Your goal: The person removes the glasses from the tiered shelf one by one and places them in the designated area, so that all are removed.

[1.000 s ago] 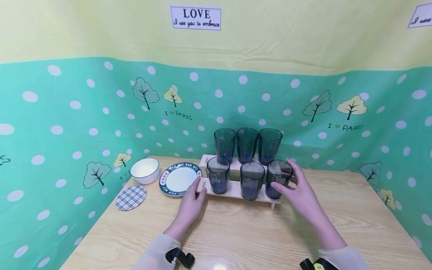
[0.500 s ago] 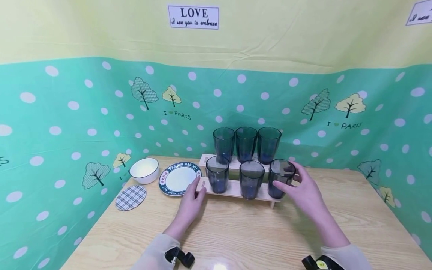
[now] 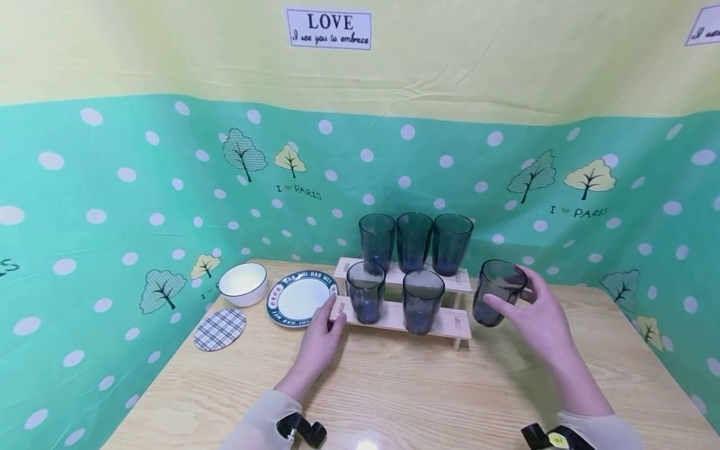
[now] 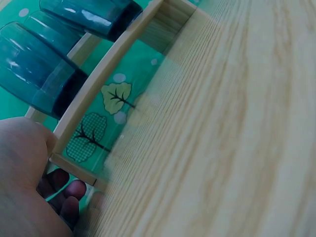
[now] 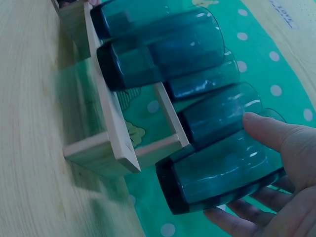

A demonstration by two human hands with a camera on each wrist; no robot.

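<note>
- A pale wood-grain table (image 3: 382, 387) carries the wooden rack (image 3: 454, 320), and a dotted green-and-yellow cloth (image 3: 450, 87) hangs behind the rack and to either side.
- Three dark glasses (image 3: 414, 244) stand on the rack's upper tier, and two front glasses (image 3: 365, 297) on its lower tier.
- Left of the rack lies a plate (image 3: 304, 299); farther out are a white bowl (image 3: 244, 299) and a checked coaster (image 3: 220, 329).
- My left hand (image 3: 320, 340) grips the rack's left end, fingers bent beneath it.
- My right hand (image 3: 541, 315) grasps one tinted glass (image 3: 488, 297) just past the rack's right end, thumb in front, fingers behind; it leans slightly, rim up, clear of the lower tier.
- Above the rack, a panel (image 3: 329, 29) reads "LOVE" and "I see you to embrace"; lower, beside printed trees (image 3: 244, 153), "PARIS".
- The plate's rim shows "HAO WEI"; marks on the rack's ends are too small to read.
</note>
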